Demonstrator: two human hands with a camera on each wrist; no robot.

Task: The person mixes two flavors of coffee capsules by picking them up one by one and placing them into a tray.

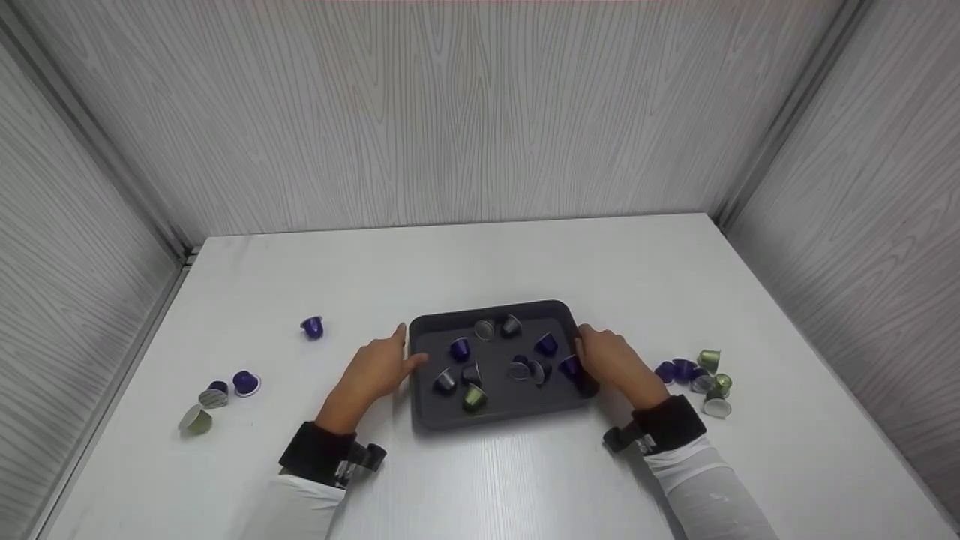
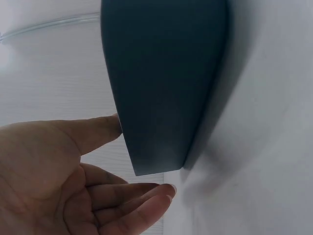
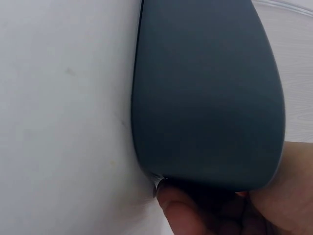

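Note:
A dark grey rectangular tray (image 1: 499,414) sits on the white table with several coffee capsules lying loose in it, among them a green capsule (image 1: 474,398) and a purple capsule (image 1: 460,349). At the tray's left end is my left hand (image 1: 375,369), its thumb reaching over the rim. The left wrist view shows the other left fingers (image 2: 134,208) extended just off the tray's end. My right hand (image 1: 611,360) grips the right end; in the right wrist view a fingertip (image 3: 181,210) is at the lower edge, with the remaining fingers partly hidden by the tray.
On the left of the table lie a single purple capsule (image 1: 312,327), another purple capsule (image 1: 245,382) and a pale green capsule (image 1: 196,421). Right of the right wrist is a cluster of several capsules, including a green capsule (image 1: 709,359). A wood-grain panel (image 1: 465,112) rises behind the table.

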